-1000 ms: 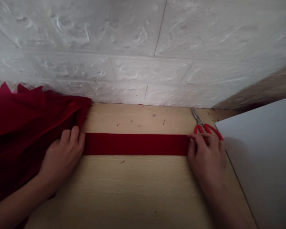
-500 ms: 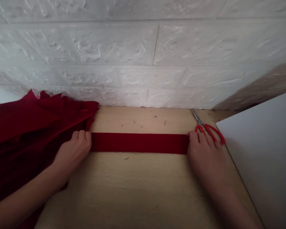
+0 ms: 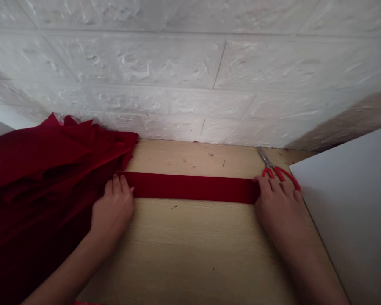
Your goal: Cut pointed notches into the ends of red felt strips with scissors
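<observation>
A dark red strip of folded fabric (image 3: 193, 187) lies flat across the wooden tabletop, its long edges running left to right. At its left end, my left hand (image 3: 116, 203) has its fingers bent over the cloth and the thumb tip at its right side. My right hand (image 3: 277, 203) grips the other end, knuckles up, hiding that end's edge. Just beyond the right hand lie scissors (image 3: 268, 163) with red handles, blades pointing toward the wall; the fingers partly cover the handles.
A large heap of red fabric (image 3: 51, 178) fills the left side, beside my left forearm. A white brick-patterned wall (image 3: 190, 63) closes off the back of the wooden tabletop (image 3: 197, 241). At the right stands a white panel (image 3: 352, 190). Small dark thread scraps dot the wood.
My left hand has shifted its hold at the strip's left end, its fingers now reaching further over the cloth. The right hand stays at its end. The view has moved slightly.
</observation>
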Demonstrator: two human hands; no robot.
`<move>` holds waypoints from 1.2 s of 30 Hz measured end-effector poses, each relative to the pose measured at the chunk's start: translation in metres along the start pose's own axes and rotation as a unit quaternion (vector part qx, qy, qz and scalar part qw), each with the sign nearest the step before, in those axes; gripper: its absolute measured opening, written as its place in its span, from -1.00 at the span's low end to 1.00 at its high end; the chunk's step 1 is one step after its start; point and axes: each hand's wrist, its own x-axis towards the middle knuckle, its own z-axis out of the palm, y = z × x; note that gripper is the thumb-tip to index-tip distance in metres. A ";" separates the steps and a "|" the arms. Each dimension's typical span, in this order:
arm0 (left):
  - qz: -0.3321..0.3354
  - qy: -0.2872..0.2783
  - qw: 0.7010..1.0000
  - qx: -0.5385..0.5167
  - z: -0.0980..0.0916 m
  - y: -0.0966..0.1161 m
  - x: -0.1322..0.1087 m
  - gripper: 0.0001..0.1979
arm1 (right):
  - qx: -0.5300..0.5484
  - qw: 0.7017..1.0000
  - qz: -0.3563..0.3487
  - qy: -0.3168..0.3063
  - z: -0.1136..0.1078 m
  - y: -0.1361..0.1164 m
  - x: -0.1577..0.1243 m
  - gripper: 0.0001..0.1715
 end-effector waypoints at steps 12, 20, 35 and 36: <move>-0.038 -0.052 0.994 -0.089 0.000 -0.004 0.001 -0.49 | 0.309 0.937 -0.159 -0.037 -0.124 -0.165 0.042 -0.31; -0.013 -0.082 0.995 -0.048 -0.004 -0.005 0.002 -0.44 | 0.414 0.884 -0.150 -0.156 -0.081 -0.244 0.058 0.04; -0.010 -0.070 0.997 -0.012 -0.014 -0.001 0.003 -0.40 | 0.263 0.955 -0.054 -0.128 0.015 -0.034 0.023 -0.15; -0.008 -0.072 0.997 -0.008 -0.015 0.000 0.003 -0.40 | 0.262 0.956 -0.053 -0.121 0.019 -0.025 0.020 -0.16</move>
